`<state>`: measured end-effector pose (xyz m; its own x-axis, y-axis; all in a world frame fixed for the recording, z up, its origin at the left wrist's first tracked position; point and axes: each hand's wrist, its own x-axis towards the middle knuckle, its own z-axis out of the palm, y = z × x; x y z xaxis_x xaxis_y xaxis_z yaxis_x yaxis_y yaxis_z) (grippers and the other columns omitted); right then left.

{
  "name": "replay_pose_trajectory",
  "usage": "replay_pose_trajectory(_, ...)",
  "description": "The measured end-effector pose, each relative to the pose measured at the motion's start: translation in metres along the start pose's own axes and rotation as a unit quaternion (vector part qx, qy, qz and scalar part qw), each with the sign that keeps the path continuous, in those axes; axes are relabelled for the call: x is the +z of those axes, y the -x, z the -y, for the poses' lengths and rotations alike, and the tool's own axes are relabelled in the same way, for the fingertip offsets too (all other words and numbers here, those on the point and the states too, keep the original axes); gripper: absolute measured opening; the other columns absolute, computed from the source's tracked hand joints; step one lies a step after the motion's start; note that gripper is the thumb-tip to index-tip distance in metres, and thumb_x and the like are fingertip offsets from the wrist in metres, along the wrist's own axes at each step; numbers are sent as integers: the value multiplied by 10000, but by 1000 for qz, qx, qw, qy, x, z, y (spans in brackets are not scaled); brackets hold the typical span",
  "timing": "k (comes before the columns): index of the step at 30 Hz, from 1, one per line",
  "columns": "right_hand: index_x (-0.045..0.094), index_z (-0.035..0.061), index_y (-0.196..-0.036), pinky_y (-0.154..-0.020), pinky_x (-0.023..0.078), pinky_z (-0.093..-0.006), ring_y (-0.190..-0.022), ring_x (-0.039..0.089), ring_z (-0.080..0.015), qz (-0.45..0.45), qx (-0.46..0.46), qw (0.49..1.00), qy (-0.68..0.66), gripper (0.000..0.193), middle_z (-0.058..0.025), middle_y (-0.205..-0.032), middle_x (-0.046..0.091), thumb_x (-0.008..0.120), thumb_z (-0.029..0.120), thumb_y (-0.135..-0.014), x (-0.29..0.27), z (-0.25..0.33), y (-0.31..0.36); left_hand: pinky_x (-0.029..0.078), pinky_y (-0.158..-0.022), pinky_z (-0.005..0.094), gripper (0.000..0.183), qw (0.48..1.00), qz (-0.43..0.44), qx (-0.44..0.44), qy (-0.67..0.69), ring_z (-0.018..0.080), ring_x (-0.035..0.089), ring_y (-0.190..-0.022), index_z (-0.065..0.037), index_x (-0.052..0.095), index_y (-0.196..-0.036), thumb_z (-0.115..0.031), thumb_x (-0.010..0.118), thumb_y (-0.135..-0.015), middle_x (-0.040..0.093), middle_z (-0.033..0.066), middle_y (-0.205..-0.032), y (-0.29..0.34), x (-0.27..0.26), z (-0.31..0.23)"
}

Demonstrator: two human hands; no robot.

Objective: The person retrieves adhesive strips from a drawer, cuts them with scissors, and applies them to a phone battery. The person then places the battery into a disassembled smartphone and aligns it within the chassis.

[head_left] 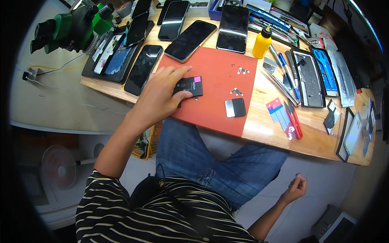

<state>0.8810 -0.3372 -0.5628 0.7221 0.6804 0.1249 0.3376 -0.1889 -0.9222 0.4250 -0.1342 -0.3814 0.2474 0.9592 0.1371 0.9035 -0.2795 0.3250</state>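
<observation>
My left hand (158,91) rests on the red mat (216,111), thumb and fingers closed about a flat black phone battery (192,87) with a pink tab at its upper corner. The palm hides the battery's left part. Away from the table, at the lower right, my right hand (296,188) hangs over the floor with its fingers curled together; what it holds, if anything, is hidden. On the mat, small metal brackets (236,92) lie to the right of the battery, near a small silver-and-black rectangular piece (235,107). More small metal parts (242,71) lie farther back.
Several dark phones, one of them here (190,41), line the far and left sides. A yellow bottle (262,42) stands behind the mat. Tweezers (281,86), red-handled scissors (295,123) and an opened phone frame (308,77) lie right. A green microscope (67,28) stands far left.
</observation>
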Motion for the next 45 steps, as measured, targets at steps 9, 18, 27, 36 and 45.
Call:
replay_pose_trajectory(9, 684, 30, -1039, -636, 484, -311, -724, 609, -174, 297, -280, 901, 148, 360, -70, -891, 641, 877, 197, -785, 173, 246, 14, 532, -720, 305, 244, 914, 142, -140, 355, 144, 688, -777, 44, 689, -1007, -161, 761, -897, 734, 124, -877, -1, -28, 4)
replay_pose_trajectory(18, 641, -8, -1007, -585, 479, -239, -663, 599, -101, 371, -137, 918, 41, 282, -69, -863, 666, 827, 83, -816, 195, 262, 14, 586, -717, 246, 266, 660, 26, -161, 734, 136, 731, -824, 73, 657, -1195, -125, 600, -1027, 753, 125, -954, 78, 40, -30)
replay_pose_trajectory(27, 639, -118, -1176, -623, 605, -222, -706, 690, -99, 434, 33, 871, -227, 264, -121, -879, 712, 698, -50, -928, 167, 274, 78, 585, -681, 236, 360, 618, 5, -201, 760, 110, 703, -821, 62, 610, -1301, -195, 481, -1085, 724, 90, -1013, 83, 43, -41)
replay_pose_trajectory(36, 668, -107, -1140, -539, 571, -201, -609, 648, -86, 420, 41, 880, -217, 266, -88, -810, 706, 739, 9, -911, 176, 273, 80, 559, -726, 216, 430, 668, 4, -159, 727, 71, 634, -991, -12, 506, -1471, -217, 462, -1095, 670, 84, -1194, 92, 39, -59)
replay_pose_trajectory(45, 675, -95, -1133, -550, 545, -186, -610, 624, -63, 416, 11, 886, -205, 267, -62, -792, 690, 753, 27, -908, 176, 271, 80, 534, -742, 203, 433, 692, -1, -154, 705, 57, 611, -989, -34, 494, -1489, -222, 461, -1100, 665, 61, -1201, 91, 37, -65)
